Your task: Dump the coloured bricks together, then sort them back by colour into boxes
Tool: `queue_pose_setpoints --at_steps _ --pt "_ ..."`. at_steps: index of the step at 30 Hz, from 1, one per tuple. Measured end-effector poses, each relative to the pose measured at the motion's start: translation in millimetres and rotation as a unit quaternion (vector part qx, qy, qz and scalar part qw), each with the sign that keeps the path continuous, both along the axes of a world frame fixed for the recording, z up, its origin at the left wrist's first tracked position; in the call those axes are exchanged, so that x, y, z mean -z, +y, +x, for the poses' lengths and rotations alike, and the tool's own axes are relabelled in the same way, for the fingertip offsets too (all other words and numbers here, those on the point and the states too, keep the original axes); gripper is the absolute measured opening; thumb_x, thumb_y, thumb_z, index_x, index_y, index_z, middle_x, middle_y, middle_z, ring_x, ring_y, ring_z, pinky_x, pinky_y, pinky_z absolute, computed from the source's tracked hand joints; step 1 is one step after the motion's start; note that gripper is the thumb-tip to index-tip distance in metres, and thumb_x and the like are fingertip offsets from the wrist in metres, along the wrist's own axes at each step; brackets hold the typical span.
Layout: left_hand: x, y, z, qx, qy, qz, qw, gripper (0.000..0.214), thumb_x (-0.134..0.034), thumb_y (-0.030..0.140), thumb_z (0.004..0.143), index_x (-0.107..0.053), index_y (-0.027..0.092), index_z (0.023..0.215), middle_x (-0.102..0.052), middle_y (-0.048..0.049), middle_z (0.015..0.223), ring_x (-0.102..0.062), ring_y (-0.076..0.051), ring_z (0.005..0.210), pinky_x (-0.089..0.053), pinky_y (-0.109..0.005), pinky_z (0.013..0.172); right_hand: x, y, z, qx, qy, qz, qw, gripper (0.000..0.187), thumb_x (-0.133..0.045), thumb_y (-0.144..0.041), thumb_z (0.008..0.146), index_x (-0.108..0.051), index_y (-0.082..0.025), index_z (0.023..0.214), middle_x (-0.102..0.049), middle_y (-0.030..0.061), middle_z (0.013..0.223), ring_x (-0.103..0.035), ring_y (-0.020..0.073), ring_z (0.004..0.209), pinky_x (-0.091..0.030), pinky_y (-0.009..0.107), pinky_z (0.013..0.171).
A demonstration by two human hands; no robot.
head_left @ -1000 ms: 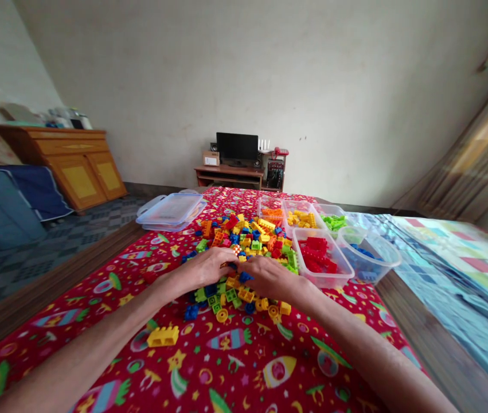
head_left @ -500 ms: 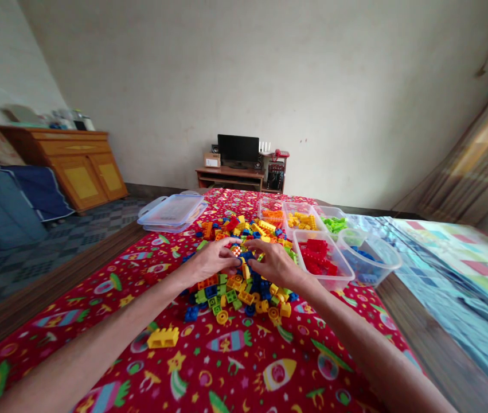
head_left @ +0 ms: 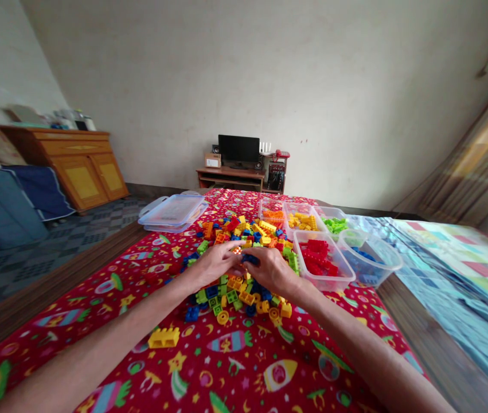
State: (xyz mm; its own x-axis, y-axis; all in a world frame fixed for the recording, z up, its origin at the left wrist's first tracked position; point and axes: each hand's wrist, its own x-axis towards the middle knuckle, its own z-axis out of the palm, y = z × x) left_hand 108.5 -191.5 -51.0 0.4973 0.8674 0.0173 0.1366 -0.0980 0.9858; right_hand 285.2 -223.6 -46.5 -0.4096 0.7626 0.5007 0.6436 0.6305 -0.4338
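Blue brick (head_left: 250, 259): sat pinched in the right hand's (head_left: 272, 267) grip, at the pile (head_left: 235, 299); likely light, stiff, sturdy, best taken by its sides. Left hand (head_left: 214, 264): fingers curled; closure and contents could not be told.

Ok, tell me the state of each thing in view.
Left hand: fingers curled over the heap
Right hand: closed on blue brick
Brick heap: loose, mixed colours
Lone yellow brick: apart from heap
Red-brick tub: open
Orange-brick tub: open
Yellow-brick tub: open
Green-brick tub: open
Round tub: open, blue bricks inside
Lids: off, stacked
Monitor: screen dark
Cabinet: doors closed
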Motion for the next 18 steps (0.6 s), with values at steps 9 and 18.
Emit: queue_pose_setpoints --at_steps 9,18 --pt "-4.3 5 -8 0.016 0.077 0.098 0.992 0.049 -0.061 0.052 0.081 -0.064 0.012 0.11 -0.074 -0.0097 0.088 -0.071 -0.02 0.076 -0.058 -0.03 0.068 -53.7 13 79 0.227 -0.032 0.118 0.966 0.025 -0.051 -0.019 0.083 -0.071 -0.015 0.097 -0.072 0.0078 0.082 -0.064 0.0169 0.072 -0.043 0.024 0.067" --pt "-19.3 -43 -42 0.101 0.262 0.354 0.892 0.034 -0.049 0.042 0.092 -0.067 0.027 0.117 -0.071 -0.0032 0.114 -0.063 -0.022 0.11 -0.045 -0.033 0.1 -55.4 22 205 0.502 -0.102 0.107 0.852 0.03 -0.05 -0.022 0.076 -0.075 -0.015 0.092 -0.072 0.0132 0.082 -0.065 0.0262 0.079 -0.046 0.034 0.07"
